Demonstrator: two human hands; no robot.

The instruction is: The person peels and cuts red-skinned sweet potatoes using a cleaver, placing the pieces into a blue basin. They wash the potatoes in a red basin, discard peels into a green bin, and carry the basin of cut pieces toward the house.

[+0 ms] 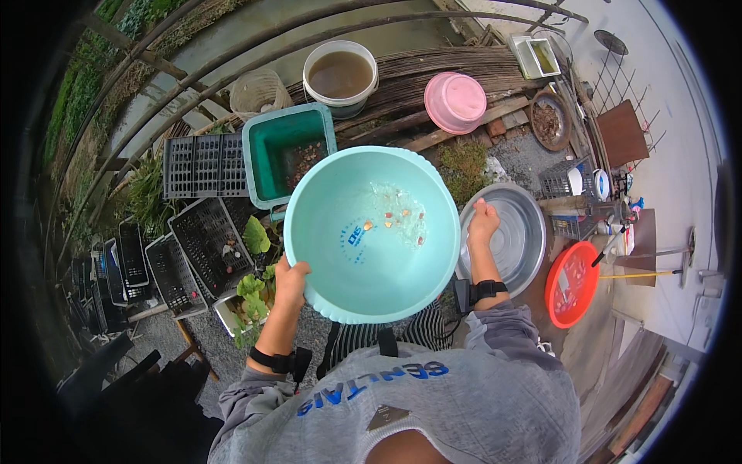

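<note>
In the head view, has vessels on every side of a round turquoise basin (332, 185). Beyond its far left rim, has a green tub (267, 162) with the near right corner covered, and past that a white bucket (340, 100) of brownish water. Farther off, has a pink basin (456, 103) by the near edge of a spread of long poles (440, 66), with a brown pan (568, 127) to the right. To the left, has black crates (212, 240) and, nearer, a leafy plant (253, 290). To the right, has a silver metal basin (518, 232) directly behind the right hand (483, 223), nearest to being in the way, and a red basin (580, 305) farther out.

Holds the turquoise basin up in front of the torso, between both hands. With the left hand (290, 282), clasps the near left rim, thumb over the edge. Has the right hand just beside the right rim, fingers curled in; cannot tell contact from a slight gap.

Turns the turquoise basin's open side up toward the head. Nearly circular, with fluted rim stretches at far right and near left, along one diagonal. Contains small pieces (367, 225) scattered toward the far right wall.
</note>
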